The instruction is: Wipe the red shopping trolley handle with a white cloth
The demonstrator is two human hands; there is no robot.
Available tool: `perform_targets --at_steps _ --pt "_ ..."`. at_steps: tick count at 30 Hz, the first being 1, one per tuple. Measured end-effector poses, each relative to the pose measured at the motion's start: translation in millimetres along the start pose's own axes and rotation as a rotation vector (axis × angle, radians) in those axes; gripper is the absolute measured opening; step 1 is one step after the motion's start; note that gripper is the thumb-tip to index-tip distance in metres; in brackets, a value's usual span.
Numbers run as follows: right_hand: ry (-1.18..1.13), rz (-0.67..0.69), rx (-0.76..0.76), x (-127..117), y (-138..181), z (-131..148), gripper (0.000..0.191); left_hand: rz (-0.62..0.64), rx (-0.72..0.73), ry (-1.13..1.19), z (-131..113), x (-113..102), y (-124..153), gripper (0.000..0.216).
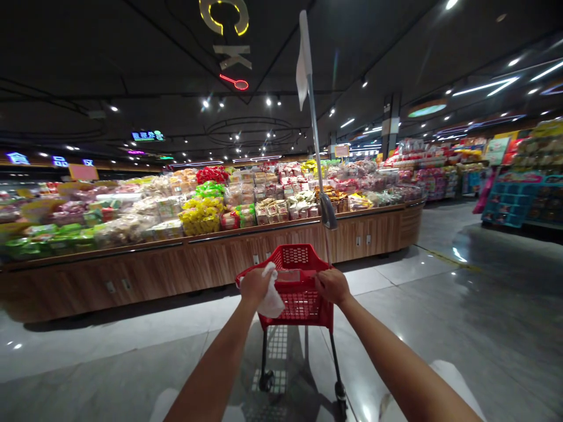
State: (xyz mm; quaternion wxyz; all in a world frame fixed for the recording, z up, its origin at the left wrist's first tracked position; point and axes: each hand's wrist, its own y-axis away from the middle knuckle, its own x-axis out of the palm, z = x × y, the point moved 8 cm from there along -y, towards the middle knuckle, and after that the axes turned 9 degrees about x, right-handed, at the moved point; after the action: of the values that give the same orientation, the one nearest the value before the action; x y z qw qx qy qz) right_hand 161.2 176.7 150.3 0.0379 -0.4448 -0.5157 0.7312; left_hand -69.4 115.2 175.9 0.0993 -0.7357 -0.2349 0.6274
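Observation:
A red plastic shopping cart [308, 305] on thin dark legs with wheels stands right in front of me. My left hand [255, 285] is closed at the left end of its handle, and a crumpled white cloth [271, 299] hangs out of that hand. At the right end, my right hand [333, 285] is wrapped round the handle. Just behind that hand rises a thin grey pole [315, 129] with a white flag-like piece [303, 61] at its top and a dark grey fitting [328, 212] lower down. Whether the right hand touches the pole cannot be made out.
Ahead runs a long wood-panelled display counter [220, 258] heaped with packaged goods [202, 214]. On the right, a turquoise rack [512, 199] stands beyond shiny grey floor [461, 305]. A dark pillar [390, 126] rises farther back.

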Motion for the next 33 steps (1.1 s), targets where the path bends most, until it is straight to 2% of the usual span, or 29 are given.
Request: perform_targets --at_steps 3,6,12,15,17,19,22,24,27,29,33 --pt "0.008 0.011 0.003 5 0 -1 0.030 0.042 -0.037 -0.134 35 -8 1 0.054" --pt "0.026 0.051 0.014 9 1 -5 0.027 0.051 -0.032 -0.185 43 -10 2 0.054" --pt "0.020 0.178 -0.033 7 1 -36 0.026 -0.069 0.020 -0.157 9 -5 19 0.047" --pt "-0.030 0.101 0.068 -2 1 -51 0.032 -0.129 0.070 -0.087 -14 -2 27 0.042" --pt "-0.093 0.014 0.125 -7 0 -44 0.036 -0.145 0.082 -0.031 -27 0 31 0.043" --pt "-0.197 -0.018 0.115 -8 -2 -17 0.037 -0.147 0.088 0.035 -39 3 32 0.045" --pt "-0.409 0.043 0.056 -2 -8 37 0.033 -0.182 0.137 0.172 -55 6 36 0.042" --pt "-0.521 0.071 0.105 1 -10 56 0.032 -0.232 0.196 0.310 -61 8 43 0.036" --pt "-0.594 0.056 0.201 -1 -6 54 0.032 -0.307 0.360 0.539 -67 8 58 0.029" --pt "-0.627 0.073 0.169 -4 -1 47 0.035 -0.332 0.456 0.635 -69 7 67 0.029" --pt "-0.649 0.143 0.122 -9 4 32 0.039 -0.308 0.456 0.720 -65 15 68 0.033"
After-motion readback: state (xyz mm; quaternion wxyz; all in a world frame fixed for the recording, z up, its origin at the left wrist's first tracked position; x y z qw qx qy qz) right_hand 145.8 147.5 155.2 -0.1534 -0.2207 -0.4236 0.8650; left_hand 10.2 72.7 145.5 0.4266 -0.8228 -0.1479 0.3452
